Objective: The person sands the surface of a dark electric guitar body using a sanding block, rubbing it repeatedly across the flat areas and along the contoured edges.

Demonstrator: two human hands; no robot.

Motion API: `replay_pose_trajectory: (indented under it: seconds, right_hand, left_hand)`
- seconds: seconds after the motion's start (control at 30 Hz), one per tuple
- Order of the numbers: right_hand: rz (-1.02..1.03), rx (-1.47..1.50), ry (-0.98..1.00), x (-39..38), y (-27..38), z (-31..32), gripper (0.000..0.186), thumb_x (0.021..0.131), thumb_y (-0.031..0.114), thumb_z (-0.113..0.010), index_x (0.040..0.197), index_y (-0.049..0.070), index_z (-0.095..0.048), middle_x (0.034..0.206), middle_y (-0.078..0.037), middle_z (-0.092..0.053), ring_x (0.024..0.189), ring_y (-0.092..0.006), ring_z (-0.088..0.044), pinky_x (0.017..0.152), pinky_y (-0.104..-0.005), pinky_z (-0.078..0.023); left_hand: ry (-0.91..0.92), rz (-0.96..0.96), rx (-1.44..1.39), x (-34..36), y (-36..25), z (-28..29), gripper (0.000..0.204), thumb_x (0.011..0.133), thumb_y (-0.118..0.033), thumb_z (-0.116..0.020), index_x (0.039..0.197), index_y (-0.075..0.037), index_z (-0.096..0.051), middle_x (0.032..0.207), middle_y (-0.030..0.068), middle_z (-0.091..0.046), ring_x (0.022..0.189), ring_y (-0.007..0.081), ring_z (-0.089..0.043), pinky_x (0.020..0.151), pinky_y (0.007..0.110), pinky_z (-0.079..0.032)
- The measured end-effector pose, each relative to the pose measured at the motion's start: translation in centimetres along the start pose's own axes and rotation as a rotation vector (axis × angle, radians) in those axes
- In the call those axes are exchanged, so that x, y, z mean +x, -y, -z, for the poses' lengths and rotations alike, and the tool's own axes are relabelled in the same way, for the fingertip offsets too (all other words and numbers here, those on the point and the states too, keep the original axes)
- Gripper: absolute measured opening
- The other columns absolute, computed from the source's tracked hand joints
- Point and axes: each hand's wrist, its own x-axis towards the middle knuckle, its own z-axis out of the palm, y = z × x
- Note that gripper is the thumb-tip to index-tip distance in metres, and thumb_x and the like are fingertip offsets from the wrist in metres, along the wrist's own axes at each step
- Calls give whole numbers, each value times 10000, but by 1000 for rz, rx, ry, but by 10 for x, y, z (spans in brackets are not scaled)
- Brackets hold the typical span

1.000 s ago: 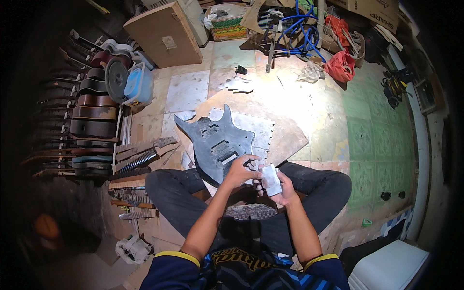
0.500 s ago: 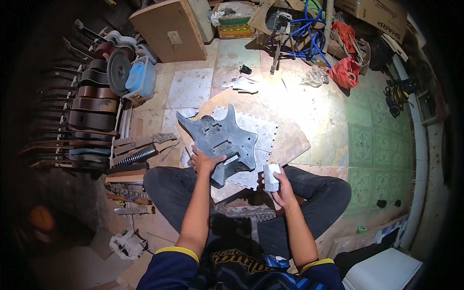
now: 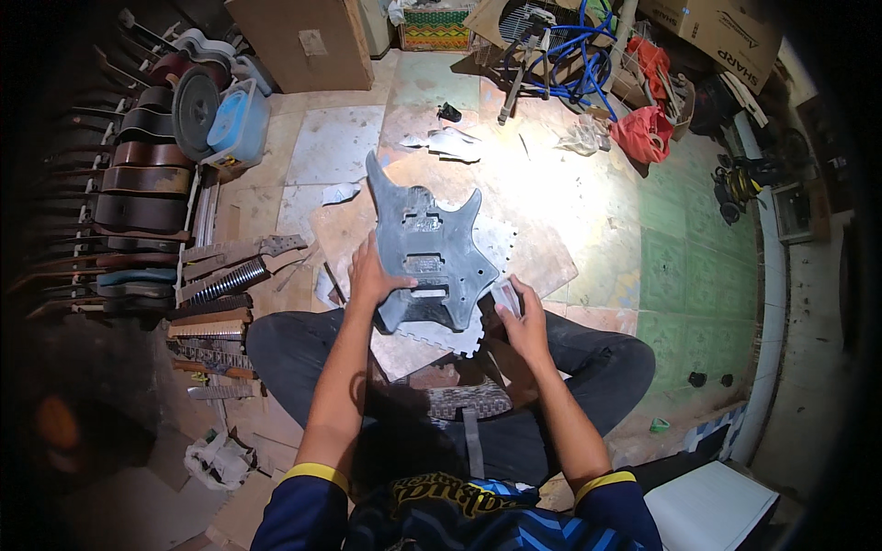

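1. Over the mat (image 3: 446, 341), the body (image 3: 455, 243) is lying between the two hands, its long axis running away from the person and its horns pointing outward; whether it is resting fully flat, I cannot tell.
2. At the body's near left edge, the left hand (image 3: 369, 280) is gripping: its thumb is spreading wide across the face, and its fingers are lying along the rim.
3. Just beside the body's near right edge, the right hand (image 3: 525, 321) is half closing around a pale pad (image 3: 506, 298), pinching it between thumb and fingers; whether the pad is touching the rim, I cannot tell.
4. From the right hand, the body is lying to the left and slightly ahead; the left hand is the nearer one, being in contact.
5. Beneath the body and mat, a board (image 3: 551, 257) is showing; left of the body, loose necks (image 3: 243, 280) are lying.
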Motion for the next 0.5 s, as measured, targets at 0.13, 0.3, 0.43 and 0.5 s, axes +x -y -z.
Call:
replay_pose_trajectory:
  seconds: [0.13,0.3,0.43,0.5]
  right_hand:
    - [99,-210,7,27,16,-1,589,844,94,-764,1409,141,-603,1190,-192,-609,1106,-376,-552,974,-461,-427]
    - [161,-400,-17,47,12,-20,568,831,98,-767,1373,206,-637,1177,-214,-604,1105,-394,-543,968,-484,-414]
    - [321,-405,209,-17,19,-42,620,783,73,-753,1357,284,-647,1194,-231,-610,1112,-418,-567,920,-513,-439]
    - [357,-395,346,-13,33,-31,636,787,93,-750,1377,299,-636,1198,-229,-611,1142,-411,-565,936,-524,-436]
  left_hand:
    - [119,-72,85,24,-3,0,1448,529,-598,-938,1603,22,-190,1563,279,-386,1468,428,-331,1206,550,-234]
    - [-193,229,208,22,-51,-54,1250,751,-827,-630,1591,18,-252,1568,295,-360,1504,411,-254,1193,615,-156]
    - [-298,185,367,15,-55,-50,1073,849,-756,-578,1568,2,-337,1566,298,-356,1485,421,-278,1170,624,-188]
    - [-296,164,386,15,-54,-52,1047,859,-742,-576,1570,-11,-342,1563,297,-359,1482,433,-277,1168,635,-190]
